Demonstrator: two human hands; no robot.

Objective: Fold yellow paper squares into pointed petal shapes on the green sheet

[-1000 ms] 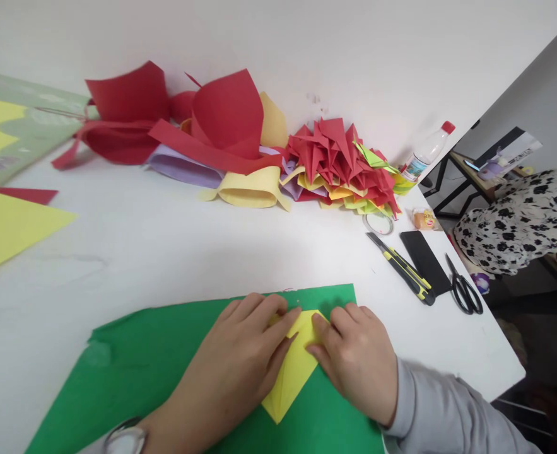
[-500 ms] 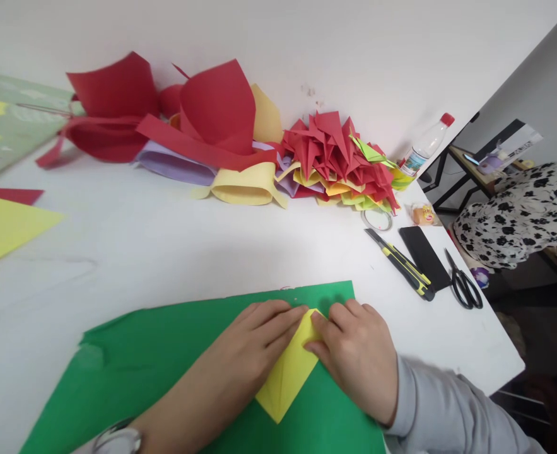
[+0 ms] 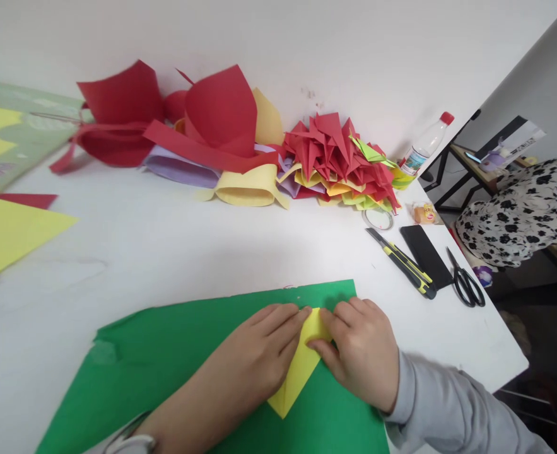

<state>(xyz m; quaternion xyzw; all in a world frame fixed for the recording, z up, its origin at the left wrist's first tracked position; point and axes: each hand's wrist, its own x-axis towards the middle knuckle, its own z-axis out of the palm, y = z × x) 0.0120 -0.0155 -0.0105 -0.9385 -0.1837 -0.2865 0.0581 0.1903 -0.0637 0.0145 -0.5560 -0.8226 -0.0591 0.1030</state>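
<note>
A folded piece of yellow paper [image 3: 301, 372] lies on a green sheet [image 3: 164, 353], its lower end narrowing to a point with a crease down the middle. My left hand [image 3: 259, 347] covers the paper's left side, fingers together and tips at the top edge. On the right edge, my right hand [image 3: 361, 350] grips the paper between thumb and curled fingers. Both sets of fingertips meet the paper near its upper end. Part of the paper is hidden under my left hand.
Red, purple and cream paper shapes [image 3: 221, 120] stand along the wall beside a pile of folded red paper [image 3: 335, 151]. At right lie a utility knife [image 3: 404, 265], a black phone-like slab [image 3: 424, 255], scissors [image 3: 465, 280] and a tape roll [image 3: 378, 219]. Yellow paper [image 3: 17, 233] lies left.
My right fingertips have shifted slightly right along the paper's upper edge, and the top now looks flatter. The whole view has moved a little.
</note>
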